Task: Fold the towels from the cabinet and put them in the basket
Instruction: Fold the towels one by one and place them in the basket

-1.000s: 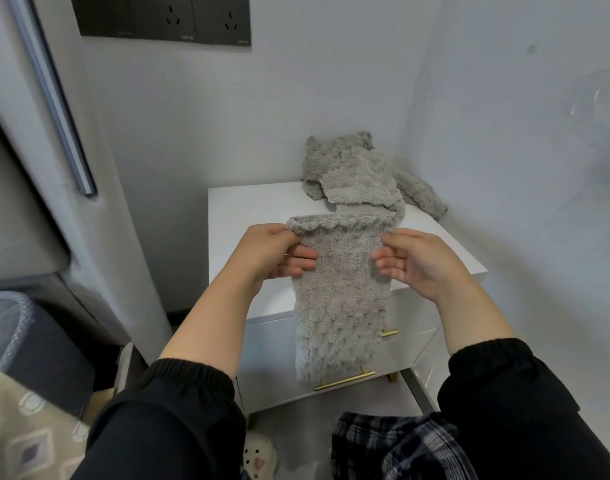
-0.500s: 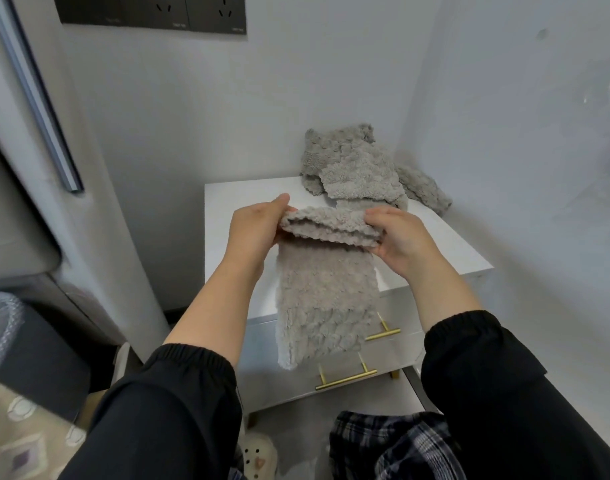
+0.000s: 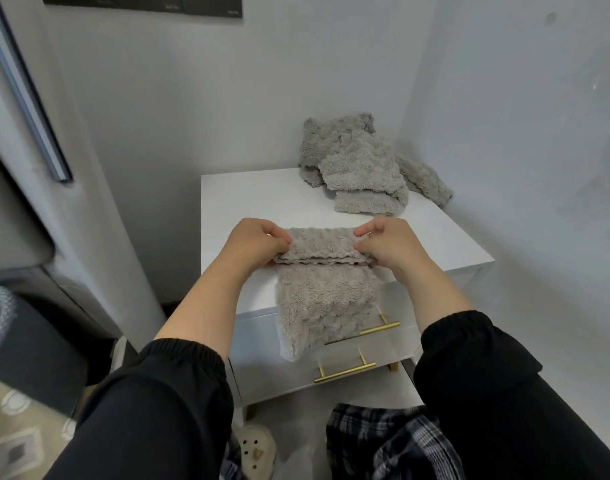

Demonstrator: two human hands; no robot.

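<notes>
Lower now, folded towel (image 3: pixel 324 292) over cabinet (image 3: pixel 248 202) edge — towel heap (image 3: pixel 355 164) behind

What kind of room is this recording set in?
Probably a bedroom corner at home: a white nightstand with gold drawer handles, loose grey towels heaped on it, and a slipper on the floor.

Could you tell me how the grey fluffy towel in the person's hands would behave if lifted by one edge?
Probably floppy: below the fold that the left hand and right hand pinch, the grey fluffy towel droops off the white cabinet. Likely light, as pinches alone seem to hold it. Its plush surface should resist slipping.
</notes>
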